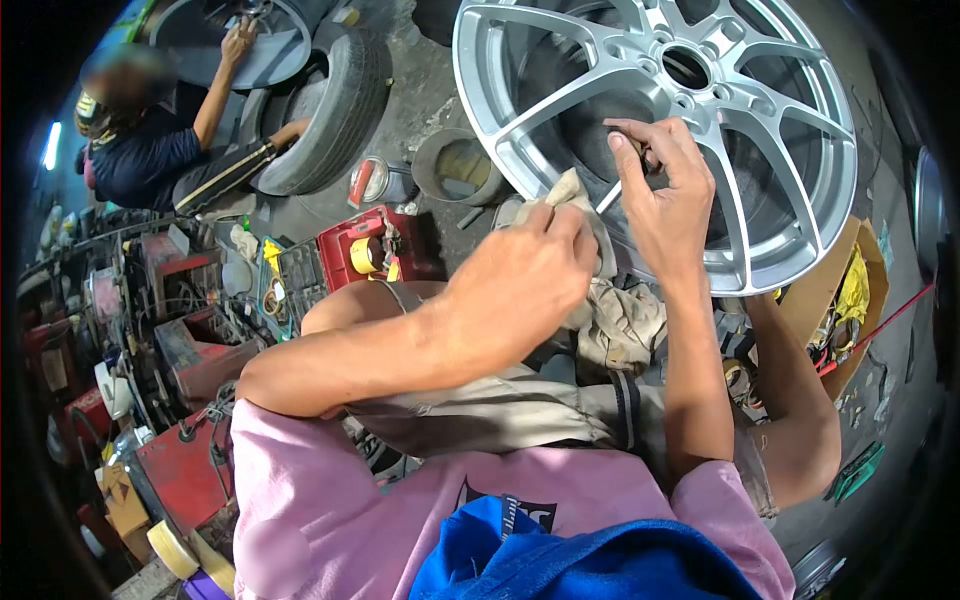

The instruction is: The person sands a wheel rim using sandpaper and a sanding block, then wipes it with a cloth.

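A silver multi-spoke wheel rim [742, 180] lies face up in front of me, in the upper right of the head view. My left hand [530, 265] is closed on a beige rag [567, 190] by the rim's near left edge. Over the spokes, my right hand [665, 190] has its thumb and index finger brought together. Something small and dark shows among its curled fingers, too hidden to name. More crumpled beige cloth [620, 325] hangs between my knees, below the rim.
At upper left a co-worker [150, 140] sits by a tyre [345, 115] and another rim [285, 60]. A bucket [455, 165], a tin [385, 182] and a red toolbox [335, 250] stand left of my rim. Right, a cardboard box [872, 265] holds odds and ends. Cluttered tools fill the left.
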`<state>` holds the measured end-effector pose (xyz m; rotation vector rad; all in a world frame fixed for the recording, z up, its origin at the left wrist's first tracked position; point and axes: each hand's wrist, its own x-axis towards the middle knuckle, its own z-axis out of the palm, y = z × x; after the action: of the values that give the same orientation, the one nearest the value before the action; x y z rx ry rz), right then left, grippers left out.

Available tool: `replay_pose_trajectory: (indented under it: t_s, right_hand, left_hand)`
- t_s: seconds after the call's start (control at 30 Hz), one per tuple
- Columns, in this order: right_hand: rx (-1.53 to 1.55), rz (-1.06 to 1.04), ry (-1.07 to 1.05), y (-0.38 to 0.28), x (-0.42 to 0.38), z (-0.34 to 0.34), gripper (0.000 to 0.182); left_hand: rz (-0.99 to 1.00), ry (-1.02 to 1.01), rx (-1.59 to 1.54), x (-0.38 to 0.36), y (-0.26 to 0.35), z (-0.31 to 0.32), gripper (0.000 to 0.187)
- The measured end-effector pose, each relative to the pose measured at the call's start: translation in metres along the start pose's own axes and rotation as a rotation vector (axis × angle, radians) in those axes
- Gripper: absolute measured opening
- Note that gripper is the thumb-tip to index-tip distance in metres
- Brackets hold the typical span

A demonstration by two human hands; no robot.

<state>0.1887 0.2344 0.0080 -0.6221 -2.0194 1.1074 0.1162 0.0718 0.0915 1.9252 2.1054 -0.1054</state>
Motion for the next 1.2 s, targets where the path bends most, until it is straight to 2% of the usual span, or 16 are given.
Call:
replay_pose_trajectory:
  t_s: [0.1, 0.23, 0.33, 0.4, 0.43, 0.5, 0.57, 0.63, 0.7, 0.77, 0.9, 0.97, 1.0, 1.07, 1.17, 1.2]
  right_hand:
    - [-0.04, -0.013, -0.004, 0.0, 0.0, -0.001, 0.014]
    - [-0.002, -0.011, -0.002, 0.001, -0.002, -0.002, 0.014]
    - [-0.044, -0.047, 0.0, -0.001, -0.001, -0.001, 0.014]
    - [-0.073, -0.032, -0.022, -0.002, -0.001, -0.001, 0.014]
    - [-0.077, -0.046, -0.023, -0.003, -0.001, -0.001, 0.014]
    - [-0.086, -0.053, -0.006, -0.004, -0.001, -0.001, 0.013]
    - [-0.064, -0.06, 0.002, -0.004, -0.001, 0.0, 0.012]
    - [-0.039, -0.067, 0.062, -0.003, -0.002, 0.0, 0.013]
    - [-0.054, -0.113, 0.043, -0.003, -0.002, -0.002, 0.014]
    - [-0.044, -0.127, 0.029, -0.008, -0.004, -0.003, 0.012]
    - [-0.053, -0.237, -0.034, -0.017, 0.001, -0.012, 0.013]
    - [-0.038, -0.265, -0.066, -0.023, 0.008, -0.02, 0.013]
    - [-0.082, -0.307, -0.125, -0.028, 0.016, -0.029, 0.013]
    - [-0.137, -0.385, -0.245, -0.035, 0.033, -0.048, 0.012]
    - [-0.331, -0.474, -0.385, -0.039, 0.047, -0.09, 0.014]
    - [-0.387, -0.472, -0.422, -0.038, 0.049, -0.105, 0.014]
  left_hand:
    - [0.02, 0.087, -0.045, 0.001, -0.016, -0.003, 0.05]
    - [-0.146, 0.189, 0.046, 0.003, -0.068, -0.004, 0.052]
    - [-0.14, 0.205, 0.037, 0.0, -0.058, 0.005, 0.032]
    - [-0.038, 0.068, -0.302, -0.004, -0.04, -0.005, 0.021]
    - [0.041, -0.089, -0.575, -0.008, -0.038, -0.009, 0.026]
    - [0.242, -0.223, -0.727, -0.018, -0.03, -0.013, 0.026]
    - [0.233, -0.196, -0.681, -0.013, -0.038, -0.027, 0.028]
    - [-0.151, 0.246, -0.506, -0.012, -0.06, -0.034, 0.028]
    - [-0.183, 0.571, -0.352, -0.003, -0.085, -0.033, 0.025]
    - [-0.212, 0.533, -0.265, 0.003, -0.089, -0.016, 0.025]
    - [-0.197, 0.253, 0.054, 0.02, -0.071, 0.018, 0.035]
    - [0.161, 0.249, -0.453, 0.015, -0.066, 0.004, 0.032]
    - [0.169, 0.253, -0.453, 0.016, -0.059, -0.003, 0.032]
    - [0.269, -0.058, -0.592, 0.019, -0.039, -0.022, 0.03]
    - [0.104, 0.016, -0.527, 0.03, -0.043, -0.049, 0.032]
    - [0.031, 0.218, -0.394, 0.04, -0.057, -0.043, 0.032]
